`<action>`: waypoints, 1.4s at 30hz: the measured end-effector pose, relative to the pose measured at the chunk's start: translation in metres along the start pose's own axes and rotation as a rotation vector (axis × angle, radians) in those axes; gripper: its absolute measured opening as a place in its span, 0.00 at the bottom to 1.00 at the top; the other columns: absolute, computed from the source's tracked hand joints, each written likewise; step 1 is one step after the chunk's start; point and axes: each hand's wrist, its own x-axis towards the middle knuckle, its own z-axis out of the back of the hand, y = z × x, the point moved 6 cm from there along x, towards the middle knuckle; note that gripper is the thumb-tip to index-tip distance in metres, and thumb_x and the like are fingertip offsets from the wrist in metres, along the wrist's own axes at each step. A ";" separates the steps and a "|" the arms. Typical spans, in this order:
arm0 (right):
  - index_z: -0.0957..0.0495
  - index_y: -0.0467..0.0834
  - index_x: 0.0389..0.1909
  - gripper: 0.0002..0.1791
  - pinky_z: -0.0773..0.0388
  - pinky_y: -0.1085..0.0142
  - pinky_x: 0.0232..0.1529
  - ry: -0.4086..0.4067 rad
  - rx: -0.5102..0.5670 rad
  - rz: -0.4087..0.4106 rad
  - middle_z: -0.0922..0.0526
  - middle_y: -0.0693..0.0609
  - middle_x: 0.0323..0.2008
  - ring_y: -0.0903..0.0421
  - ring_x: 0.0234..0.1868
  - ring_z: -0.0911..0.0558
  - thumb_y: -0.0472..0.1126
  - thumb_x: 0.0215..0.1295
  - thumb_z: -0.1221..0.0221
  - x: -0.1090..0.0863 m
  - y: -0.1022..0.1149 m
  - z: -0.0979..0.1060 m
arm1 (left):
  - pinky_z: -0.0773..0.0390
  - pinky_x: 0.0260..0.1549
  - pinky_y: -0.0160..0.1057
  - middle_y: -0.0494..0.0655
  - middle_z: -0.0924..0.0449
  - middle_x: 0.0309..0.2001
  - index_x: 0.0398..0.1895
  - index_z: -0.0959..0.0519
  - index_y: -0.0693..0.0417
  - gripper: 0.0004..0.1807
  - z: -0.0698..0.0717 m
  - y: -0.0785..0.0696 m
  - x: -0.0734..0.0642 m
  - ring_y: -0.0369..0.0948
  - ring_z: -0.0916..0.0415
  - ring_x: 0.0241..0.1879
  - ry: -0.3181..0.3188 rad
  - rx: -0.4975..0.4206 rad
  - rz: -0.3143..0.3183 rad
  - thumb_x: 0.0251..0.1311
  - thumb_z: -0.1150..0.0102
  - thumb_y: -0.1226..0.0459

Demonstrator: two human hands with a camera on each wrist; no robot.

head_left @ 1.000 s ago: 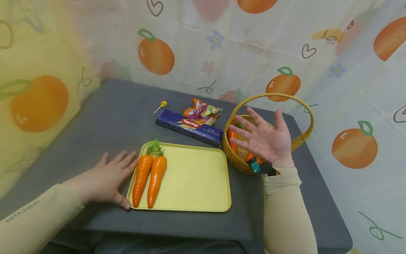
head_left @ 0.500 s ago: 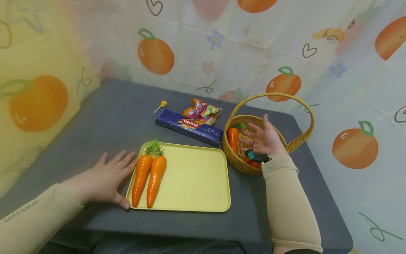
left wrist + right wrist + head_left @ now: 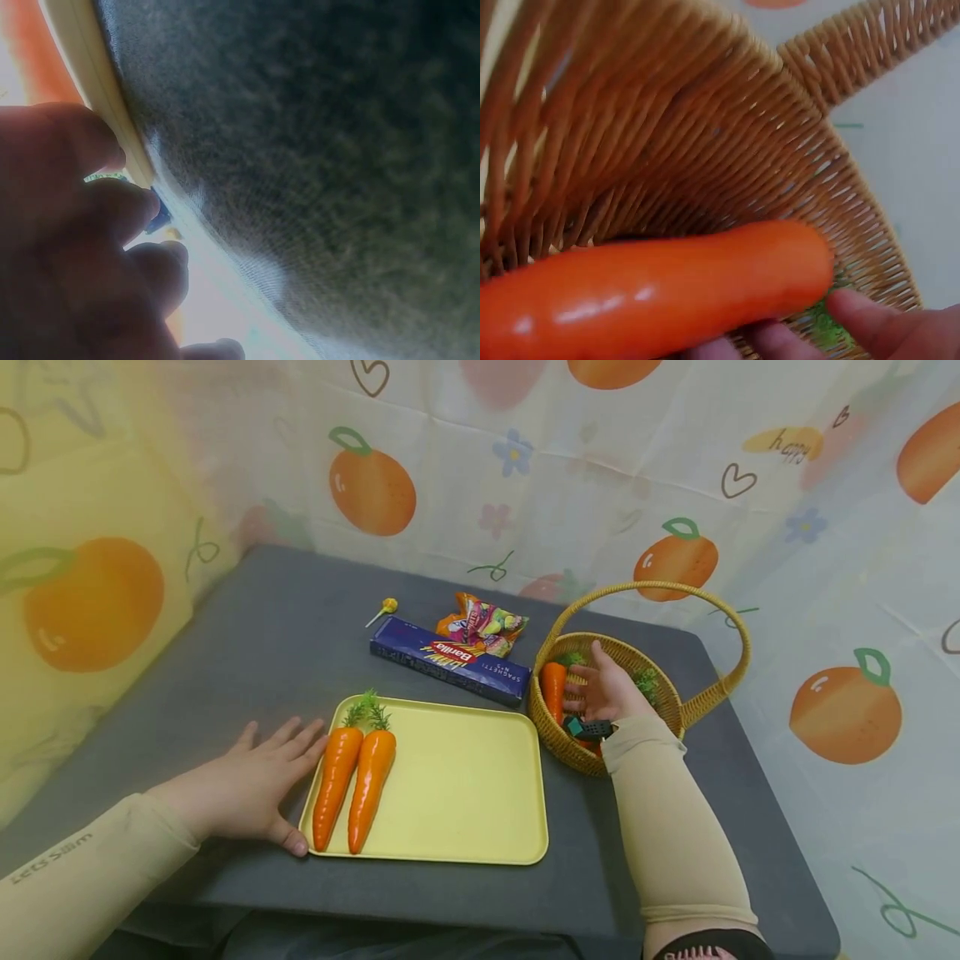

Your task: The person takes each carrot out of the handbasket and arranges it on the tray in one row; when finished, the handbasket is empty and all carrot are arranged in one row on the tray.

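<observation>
While the left hand [image 3: 240, 789] is just resting spread wide by a flat yellow rectangular tray [image 3: 465, 785], the right hand [image 3: 603, 689] is hanging inside a tan wicker basket [image 3: 553, 739], fingers loosely extended beside a glossy orange carrot [image 3: 660, 292].

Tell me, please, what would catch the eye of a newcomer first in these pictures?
Probably the two glossy orange carrots, lying side by side on the left part of the yellow tray. Next may come the wicker basket to the right of the tray, with its tall handle and the right hand inside. Behind the table, the cloth printed with large oranges also stands out.
</observation>
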 end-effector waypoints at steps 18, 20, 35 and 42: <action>0.71 0.58 0.92 0.46 0.16 0.63 0.50 0.071 0.002 0.079 0.35 0.48 0.68 0.56 0.50 0.19 0.35 0.90 0.55 0.005 -0.002 -0.006 | 0.63 0.71 0.89 0.71 0.53 0.88 0.88 0.43 0.65 0.86 -0.001 0.000 0.000 0.76 0.58 0.85 0.001 -0.004 -0.017 0.29 0.22 0.21; 0.71 0.59 0.92 0.46 0.14 0.62 0.50 0.085 0.020 0.118 0.39 0.45 0.72 0.54 0.49 0.16 0.33 0.89 0.56 0.002 0.000 -0.006 | 0.63 0.71 0.90 0.71 0.53 0.88 0.87 0.43 0.66 0.86 -0.002 -0.001 0.000 0.76 0.58 0.85 0.002 -0.006 -0.018 0.30 0.22 0.21; 0.41 0.54 0.78 0.28 0.10 0.55 0.54 0.425 0.332 0.597 0.23 0.46 0.61 0.49 0.50 0.11 0.27 0.87 0.60 -0.057 0.007 -0.036 | 0.61 0.70 0.91 0.74 0.51 0.87 0.86 0.41 0.69 0.86 0.000 -0.008 0.005 0.78 0.56 0.84 0.025 0.020 0.019 0.27 0.18 0.24; 0.41 0.55 0.79 0.29 0.09 0.54 0.56 0.549 0.427 0.647 0.22 0.45 0.65 0.48 0.53 0.10 0.27 0.87 0.55 -0.080 -0.029 -0.074 | 0.58 0.69 0.91 0.74 0.49 0.86 0.85 0.39 0.68 0.86 0.001 -0.007 0.003 0.78 0.55 0.84 0.013 0.058 0.034 0.26 0.19 0.23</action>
